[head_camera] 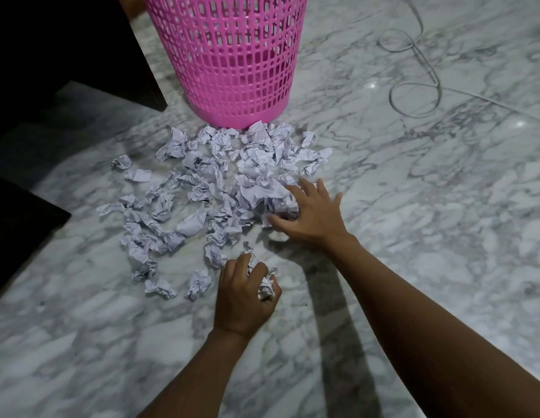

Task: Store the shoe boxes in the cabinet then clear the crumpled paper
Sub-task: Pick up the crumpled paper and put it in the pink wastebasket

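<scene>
step: clearing paper, prob. | left hand (244, 294) grip curled round paper balls (265, 289) | right hand (308, 215) grip lay spread on crumpled paper pile (220, 188), on floor (413, 236) at foot of pink basket (232, 55) | next: likely scoop w/ both, lift into basket

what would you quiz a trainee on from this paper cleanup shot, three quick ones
1. True or false: the left hand grips crumpled paper.
2. Where is the pink basket? A) lying on its side; B) standing on the marble floor at the far edge of the paper pile; C) lifted off the floor by a hand.
3. Short answer: which hand rests with spread fingers on the pile?

Key: 1 true; 2 B; 3 the right hand.
</scene>
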### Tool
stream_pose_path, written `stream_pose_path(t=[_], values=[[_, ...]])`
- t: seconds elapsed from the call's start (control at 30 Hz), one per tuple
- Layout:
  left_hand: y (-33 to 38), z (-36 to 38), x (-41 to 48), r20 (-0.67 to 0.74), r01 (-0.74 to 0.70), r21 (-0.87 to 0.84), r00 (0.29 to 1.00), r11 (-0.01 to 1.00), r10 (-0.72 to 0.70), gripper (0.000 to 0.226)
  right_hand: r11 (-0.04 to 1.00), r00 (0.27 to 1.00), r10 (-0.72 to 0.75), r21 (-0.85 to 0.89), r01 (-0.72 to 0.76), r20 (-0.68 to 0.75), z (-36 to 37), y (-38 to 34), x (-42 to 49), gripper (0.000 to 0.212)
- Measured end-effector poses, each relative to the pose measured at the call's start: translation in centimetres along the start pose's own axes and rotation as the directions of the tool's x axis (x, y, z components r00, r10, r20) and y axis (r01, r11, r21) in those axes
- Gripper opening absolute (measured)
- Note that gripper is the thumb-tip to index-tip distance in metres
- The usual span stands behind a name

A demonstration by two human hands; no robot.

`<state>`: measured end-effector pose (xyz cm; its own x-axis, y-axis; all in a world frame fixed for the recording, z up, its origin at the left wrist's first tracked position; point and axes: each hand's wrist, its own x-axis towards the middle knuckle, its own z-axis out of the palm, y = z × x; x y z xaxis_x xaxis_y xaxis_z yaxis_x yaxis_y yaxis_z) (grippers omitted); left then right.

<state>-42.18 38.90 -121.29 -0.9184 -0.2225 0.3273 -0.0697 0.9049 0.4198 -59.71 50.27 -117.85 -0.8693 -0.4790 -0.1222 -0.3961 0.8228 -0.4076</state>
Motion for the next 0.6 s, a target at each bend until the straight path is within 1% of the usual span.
stream_pose_path(t=[0.07, 0.1, 0.13, 0.2, 0.27, 0.33, 0.47, 0.53, 0.6], values=[[0.0, 0.1, 0.1, -0.001, 0.000, 0.004, 1.000, 1.000, 0.000, 0.012, 0.999, 0.998, 0.035, -0.030, -0.034, 0.047, 0.4, -0.9, 0.1, 0.109], [0.0, 0.1, 0.1, -0.004, -0.001, 0.005, 1.000, 1.000, 0.001, 0.012, 0.998, 0.997, 0.058, -0.042, -0.056, 0.056, 0.7, -1.3, 0.2, 0.109], [0.0, 0.1, 0.1, -0.006, -0.001, 0.004, 1.000, 1.000, 0.001, 0.012, 0.995, 0.996, 0.080, -0.059, -0.077, 0.049, 1.0, -1.8, 0.2, 0.105], [0.1, 0.1, 0.0, -0.013, -0.001, 0.003, 1.000, 1.000, 0.001, 0.012, 0.993, 0.995, 0.097, -0.068, -0.098, -0.015, 1.8, -2.8, 0.0, 0.088], [0.1, 0.0, 0.0, -0.018, -0.001, 0.001, 1.000, 1.000, 0.001, 0.012, 0.999, 0.992, 0.038, 0.015, -0.036, -0.120, 2.7, -3.5, -0.5, 0.074], [0.2, 0.0, 0.1, -0.015, -0.003, 0.002, 1.000, 1.000, 0.003, 0.012, 0.991, 0.978, 0.000, 0.133, 0.028, -0.210, 3.6, -3.7, -1.1, 0.065], [0.1, -0.4, 0.5, 0.016, 0.031, -0.022, 0.999, 0.999, -0.031, 0.013, 0.977, 0.978, -0.018, 0.206, 0.062, -0.208, 3.8, -3.4, -2.1, 0.050], [0.3, -0.7, 0.9, 0.036, 0.090, -0.057, 0.995, 0.994, -0.088, 0.015, 0.965, 0.978, -0.026, 0.249, 0.078, -0.206, 3.3, -3.2, -2.5, 0.045], [0.7, -1.2, 1.7, 0.051, 0.181, -0.121, 0.983, 0.976, -0.176, 0.018, 0.949, 0.978, 0.017, 0.310, 0.049, -0.207, 2.5, -3.0, -2.7, 0.033]])
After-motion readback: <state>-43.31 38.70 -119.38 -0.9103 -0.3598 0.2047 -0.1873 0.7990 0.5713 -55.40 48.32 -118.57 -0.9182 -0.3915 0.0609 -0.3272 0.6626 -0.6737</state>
